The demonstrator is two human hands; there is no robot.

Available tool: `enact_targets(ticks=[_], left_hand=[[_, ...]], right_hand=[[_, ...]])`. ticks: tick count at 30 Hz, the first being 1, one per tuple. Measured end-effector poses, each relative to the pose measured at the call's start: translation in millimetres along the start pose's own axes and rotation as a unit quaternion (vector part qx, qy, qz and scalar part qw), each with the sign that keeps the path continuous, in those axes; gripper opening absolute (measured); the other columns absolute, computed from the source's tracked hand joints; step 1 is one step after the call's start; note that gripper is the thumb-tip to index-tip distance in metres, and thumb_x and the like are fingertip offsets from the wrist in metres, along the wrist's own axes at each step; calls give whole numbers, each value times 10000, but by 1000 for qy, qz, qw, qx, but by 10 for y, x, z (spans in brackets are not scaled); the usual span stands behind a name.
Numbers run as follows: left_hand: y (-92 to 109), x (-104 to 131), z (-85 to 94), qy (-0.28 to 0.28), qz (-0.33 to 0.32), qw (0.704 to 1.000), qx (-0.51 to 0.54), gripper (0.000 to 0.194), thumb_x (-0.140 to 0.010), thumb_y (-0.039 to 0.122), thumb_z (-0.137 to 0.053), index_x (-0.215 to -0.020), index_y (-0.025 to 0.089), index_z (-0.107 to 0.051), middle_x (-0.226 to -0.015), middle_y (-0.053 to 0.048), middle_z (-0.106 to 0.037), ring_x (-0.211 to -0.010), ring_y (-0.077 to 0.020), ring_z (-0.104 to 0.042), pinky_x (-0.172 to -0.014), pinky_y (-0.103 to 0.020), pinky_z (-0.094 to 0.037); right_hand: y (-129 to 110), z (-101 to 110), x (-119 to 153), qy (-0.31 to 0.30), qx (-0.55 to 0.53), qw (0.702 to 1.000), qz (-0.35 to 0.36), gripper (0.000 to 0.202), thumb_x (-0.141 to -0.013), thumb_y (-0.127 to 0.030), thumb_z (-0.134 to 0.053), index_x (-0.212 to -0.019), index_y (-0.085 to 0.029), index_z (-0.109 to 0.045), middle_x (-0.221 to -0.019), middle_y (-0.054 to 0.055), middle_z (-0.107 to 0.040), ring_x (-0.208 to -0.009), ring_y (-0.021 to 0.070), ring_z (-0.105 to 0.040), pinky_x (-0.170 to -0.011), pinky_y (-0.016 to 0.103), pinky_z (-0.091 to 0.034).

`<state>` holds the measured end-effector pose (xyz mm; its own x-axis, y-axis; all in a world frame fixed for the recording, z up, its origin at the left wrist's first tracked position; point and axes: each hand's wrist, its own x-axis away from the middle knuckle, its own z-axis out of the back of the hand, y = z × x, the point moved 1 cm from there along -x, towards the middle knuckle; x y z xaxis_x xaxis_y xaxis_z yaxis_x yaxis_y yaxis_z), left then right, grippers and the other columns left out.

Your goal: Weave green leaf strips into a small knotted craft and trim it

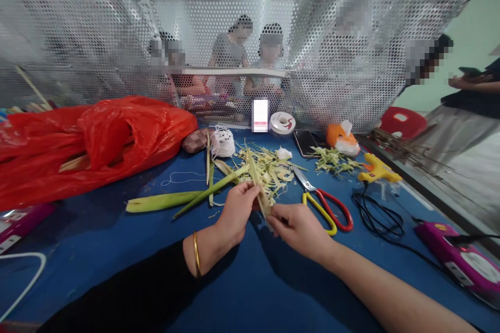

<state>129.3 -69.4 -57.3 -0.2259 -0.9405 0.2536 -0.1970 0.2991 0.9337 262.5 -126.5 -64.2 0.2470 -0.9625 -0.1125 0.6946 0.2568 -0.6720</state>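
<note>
Between my two hands is a pale green strip of plant leaf (255, 177), tilted with its tip pointing away from me. My left hand (238, 208) pinches it at the middle between thumb and fingers. Lower down, my right hand (299, 226) grips the near end of the same strip. A pile of leaf scraps (275, 164) lies just beyond my hands. Long green leaf stalks (164, 202) rest to the left. Close to my right hand lie scissors (320, 200) with one red and one yellow handle, blades pointing away.
A red plastic bag (97, 140) fills the left side. At the back are white string (223, 141), a ribbon roll (283, 123), a phone (305, 143) and an orange tissue holder (342, 138). On the right are a yellow glue gun (378, 169) and a purple power strip (461, 257).
</note>
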Motion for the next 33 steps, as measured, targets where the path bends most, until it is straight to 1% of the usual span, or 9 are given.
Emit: enact_targets(ticks=[5, 7, 9, 11, 15, 19, 26, 30, 33], left_hand=[[11, -53, 61, 39, -1, 999, 4, 91, -844, 218, -548, -793, 149, -579, -537, 75, -447, -376, -42, -384, -382, -157, -282], [38, -92, 89, 45, -9, 999, -8, 87, -852, 208, -550, -800, 145, -580, -544, 88, -416, -345, -21, -302, -353, -156, -183], [59, -128, 109, 41, -16, 999, -25, 88, -853, 194, -556, -791, 138, -586, -553, 83, -437, -332, -11, -279, -350, -162, -158], [64, -155, 120, 33, -24, 998, -43, 88, -852, 190, -563, -783, 139, -585, -557, 72, -477, -325, -10, -291, -353, -166, -171], [42, -180, 126, 21, -52, 995, -84, 102, -848, 219, -580, -783, 145, -605, -567, 44, -556, -339, -30, -362, -374, -175, -229], [17, -202, 147, 23, -86, 989, -121, 112, -836, 225, -579, -769, 155, -637, -585, 26, -604, -397, -59, -448, -424, -185, -309], [11, -235, 177, 26, -107, 986, -127, 127, -762, 282, -667, -713, 166, -654, -572, 23, -591, -426, -72, -422, -432, -211, -283], [32, -246, 180, 29, -98, 989, -111, 128, -754, 286, -679, -729, 161, -667, -567, 23, -566, -441, -66, -416, -428, -203, -267], [61, -256, 192, 41, -85, 991, -96, 161, -770, 306, -668, -738, 149, -665, -547, 36, -531, -407, -50, -368, -405, -196, -229]], right_hand=[[-51, 199, 7, -50, 55, 996, 54, 209, -938, -299, -466, -815, -205, -607, -785, 20, -692, -721, 157, -645, -631, 235, -401], [50, 405, 4, 5, 189, 981, -50, 225, -942, -345, -456, -919, -186, -613, -880, 75, -701, -787, 218, -662, -635, 280, -405], [204, 617, 1, 55, 338, 925, -167, 321, -877, -325, -530, -1117, -113, -556, -1093, 191, -660, -926, 310, -659, -663, 326, -412], [370, 755, -9, -19, 385, 888, -252, 363, -871, -320, -517, -1147, -85, -530, -1121, 238, -646, -973, 359, -656, -648, 340, -402], [526, 842, -33, -82, 369, 892, -249, 275, -839, -251, -521, -1074, -116, -568, -950, 185, -714, -906, 337, -686, -613, 323, -376], [480, 817, -19, -94, 358, 898, -237, 347, -818, -281, -539, -1135, -141, -560, -1004, 170, -716, -939, 315, -683, -642, 315, -394], [508, 780, -47, -47, 362, 891, -272, 363, -750, -249, -564, -1069, -83, -617, -946, 226, -713, -896, 360, -685, -649, 347, -424], [635, 943, -23, 7, 352, 889, -292, 530, -780, -257, -541, -1276, -70, -544, -1106, 248, -689, -983, 365, -669, -720, 367, -456], [702, 1091, 30, 11, 332, 902, -277, 502, -792, -262, -536, -1275, -134, -591, -1120, 166, -713, -1006, 322, -665, -775, 343, -471]])
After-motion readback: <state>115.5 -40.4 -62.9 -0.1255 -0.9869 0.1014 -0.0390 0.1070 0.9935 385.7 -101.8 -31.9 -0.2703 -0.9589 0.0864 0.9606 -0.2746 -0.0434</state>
